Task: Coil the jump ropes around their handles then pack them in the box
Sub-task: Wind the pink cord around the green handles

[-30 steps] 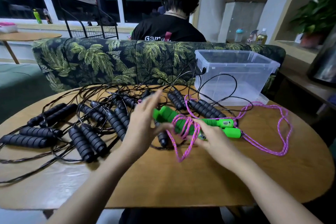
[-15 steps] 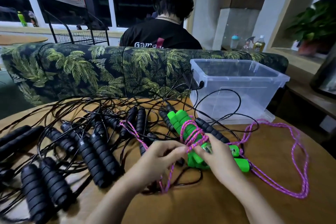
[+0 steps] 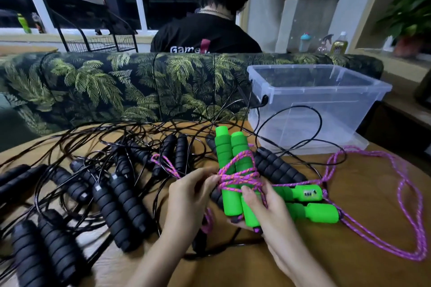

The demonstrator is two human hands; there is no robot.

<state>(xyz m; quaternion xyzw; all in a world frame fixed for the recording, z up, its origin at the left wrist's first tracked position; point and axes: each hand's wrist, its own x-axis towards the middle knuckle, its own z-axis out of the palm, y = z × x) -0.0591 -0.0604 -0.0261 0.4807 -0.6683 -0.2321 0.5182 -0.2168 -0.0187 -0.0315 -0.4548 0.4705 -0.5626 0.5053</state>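
Observation:
Two green foam handles [image 3: 227, 158] stand side by side, nearly upright over the round wooden table [image 3: 349, 228]. My right hand [image 3: 263, 209] grips their lower ends. A few turns of pink braided rope [image 3: 238, 176] cross the handles. My left hand [image 3: 191, 193] pinches that rope just left of them. The loose rest of the pink rope [image 3: 410, 205] loops across the table to the right. A second green pair [image 3: 312, 202] lies flat by my right hand. The clear plastic box [image 3: 312, 105] sits empty at the back right.
Several black foam-handled ropes [image 3: 121, 207] lie tangled over the left half of the table, and black cords [image 3: 303, 128] arc up near the box. A palm-print sofa [image 3: 112, 86] backs the table, with a person in a black shirt [image 3: 205, 32] seated beyond it.
The green handles have been raised more upright and nearer the camera. More pink turns sit around them. My left hand has drawn in from the left to the wrap.

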